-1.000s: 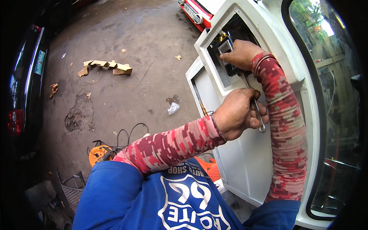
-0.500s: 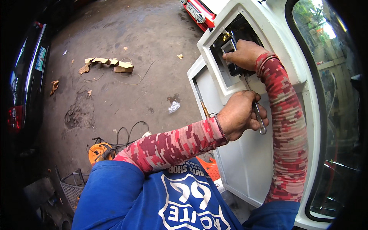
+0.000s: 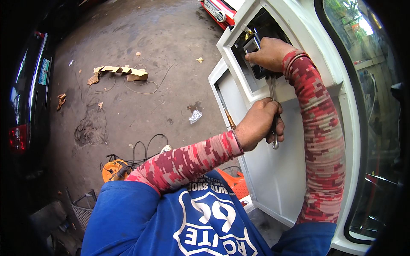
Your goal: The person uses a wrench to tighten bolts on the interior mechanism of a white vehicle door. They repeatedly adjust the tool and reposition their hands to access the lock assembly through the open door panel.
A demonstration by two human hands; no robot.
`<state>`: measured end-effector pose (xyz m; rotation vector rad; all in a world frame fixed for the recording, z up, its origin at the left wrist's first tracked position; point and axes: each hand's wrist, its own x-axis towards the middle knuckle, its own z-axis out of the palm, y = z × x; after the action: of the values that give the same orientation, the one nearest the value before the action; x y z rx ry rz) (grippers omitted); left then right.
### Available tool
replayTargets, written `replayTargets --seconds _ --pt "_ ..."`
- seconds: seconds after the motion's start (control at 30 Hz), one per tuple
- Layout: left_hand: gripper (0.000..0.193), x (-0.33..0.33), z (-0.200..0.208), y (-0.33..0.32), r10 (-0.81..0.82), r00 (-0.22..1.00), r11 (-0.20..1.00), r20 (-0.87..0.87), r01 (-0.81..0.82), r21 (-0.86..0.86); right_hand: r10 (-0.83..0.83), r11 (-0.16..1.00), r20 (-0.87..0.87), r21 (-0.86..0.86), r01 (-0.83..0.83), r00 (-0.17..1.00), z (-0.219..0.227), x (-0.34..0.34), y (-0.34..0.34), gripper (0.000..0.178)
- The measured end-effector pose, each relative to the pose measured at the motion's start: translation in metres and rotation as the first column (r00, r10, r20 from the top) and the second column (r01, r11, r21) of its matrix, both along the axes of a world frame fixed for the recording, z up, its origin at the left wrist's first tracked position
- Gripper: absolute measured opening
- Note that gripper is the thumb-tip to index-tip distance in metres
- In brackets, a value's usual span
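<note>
My right hand point(image 3: 273, 54) reaches into a square opening in a white vehicle body panel point(image 3: 302, 40). Its thumb and fingers are closed on a dark, rectangular, frame-like metal part point(image 3: 257, 70) with bright edges. Lower down, my left hand point(image 3: 259, 123) grips a chrome wrench point(image 3: 274, 144). The wrench stands nearly upright, its round end below my fist and its upper end at the underside of the dark part. How that upper end sits there is too small to tell. Behind the dark part, a gold-coloured fitting point(image 3: 249, 34) shows inside the opening.
Below the opening spreads a large white panel point(image 3: 273, 175); a vehicle window point(image 3: 363, 85) rises to the right. On the ground lie a bent cardboard strip point(image 3: 115, 69), crumpled clear plastic point(image 3: 195, 116) and an orange cord reel point(image 3: 114, 170). A black car point(image 3: 32, 98) stands at left, a red one point(image 3: 218, 16) ahead.
My left hand has moved left, and the wrench's lower end has swung left with it. My right hand keeps its hold on the dark part. The view has shifted slightly.
</note>
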<state>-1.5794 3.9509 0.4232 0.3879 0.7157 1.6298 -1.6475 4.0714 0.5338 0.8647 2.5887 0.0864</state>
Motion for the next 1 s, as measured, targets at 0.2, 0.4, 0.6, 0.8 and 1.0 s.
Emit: replayTargets --seconds 0.2,0.4,0.6,0.8,1.0 --pt "0.022 -0.01 -0.025 0.008 0.004 0.954 1.0 -0.3 -0.005 -0.001 0.052 0.997 -0.049 0.059 -0.049 0.997 -0.004 0.001 0.002 0.051" --pt "0.02 -0.009 -0.033 0.012 0.029 0.933 1.0 -0.358 -0.025 0.017 0.025 1.0 -0.05 -0.005 -0.025 0.998 -0.006 0.001 0.006 0.052" --pt "0.025 -0.011 0.004 0.002 -0.044 0.991 0.999 -0.123 0.041 -0.027 0.012 1.0 -0.067 0.011 -0.012 0.998 -0.006 0.002 0.005 0.065" --pt "0.026 -0.013 0.001 0.008 -0.103 0.978 0.993 -0.182 0.089 -0.082 0.047 0.999 -0.023 0.004 -0.047 0.999 -0.005 0.0 0.009 0.073" --pt "0.021 -0.056 -0.072 0.023 0.227 0.042 0.936 -0.973 -0.285 0.207 -0.022 0.998 -0.081 -0.067 0.017 0.997 -0.005 0.002 0.009 0.076"
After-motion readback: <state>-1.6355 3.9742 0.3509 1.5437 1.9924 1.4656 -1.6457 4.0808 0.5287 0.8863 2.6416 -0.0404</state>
